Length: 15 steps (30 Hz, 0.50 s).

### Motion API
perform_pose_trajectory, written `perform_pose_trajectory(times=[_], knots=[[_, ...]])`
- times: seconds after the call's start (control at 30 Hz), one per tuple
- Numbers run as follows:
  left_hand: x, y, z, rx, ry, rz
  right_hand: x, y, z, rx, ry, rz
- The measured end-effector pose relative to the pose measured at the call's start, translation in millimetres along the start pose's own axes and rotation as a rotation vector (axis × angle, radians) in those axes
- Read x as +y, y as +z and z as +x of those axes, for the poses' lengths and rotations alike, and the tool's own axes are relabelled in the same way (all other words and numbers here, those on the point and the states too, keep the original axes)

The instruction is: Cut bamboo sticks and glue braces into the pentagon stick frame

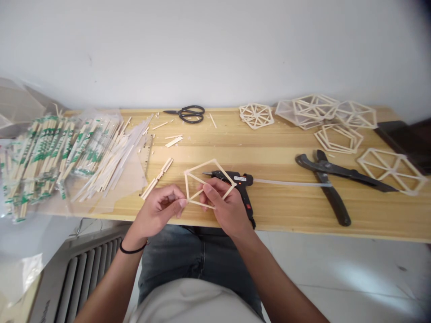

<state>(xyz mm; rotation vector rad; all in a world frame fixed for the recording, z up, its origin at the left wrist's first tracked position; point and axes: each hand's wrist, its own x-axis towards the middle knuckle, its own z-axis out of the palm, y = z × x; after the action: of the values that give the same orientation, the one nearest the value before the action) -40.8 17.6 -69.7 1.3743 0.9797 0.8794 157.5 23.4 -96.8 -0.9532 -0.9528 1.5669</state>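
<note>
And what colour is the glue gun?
The glue gun is mostly black, with a white label; seen in the head view.

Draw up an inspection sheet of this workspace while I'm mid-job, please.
Surface: wooden table, scraps scattered on it.
Job's things: stick frame, held; glue gun, orange light lit, glue stick protruding from its rear.
Clutter: wrapped sticks on the left; scissors at the back; black cutters and other frames on the right.
Fingers: left hand seems to pinch the frame's near-left corner; right hand grips its right part.
Cables: thin wire below the table's left part; glue gun's lead cannot be made out.
Surroundings: pale wall behind, slatted grey unit lower left.
</note>
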Motion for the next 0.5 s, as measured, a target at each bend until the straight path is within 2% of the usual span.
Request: perform_pose_trajectory(times=[0.5], knots=[[0.1, -0.2, 0.4, -0.035, -0.01, 0.001, 2.2, -1.2, -0.1, -0.002, 0.008, -0.006]])
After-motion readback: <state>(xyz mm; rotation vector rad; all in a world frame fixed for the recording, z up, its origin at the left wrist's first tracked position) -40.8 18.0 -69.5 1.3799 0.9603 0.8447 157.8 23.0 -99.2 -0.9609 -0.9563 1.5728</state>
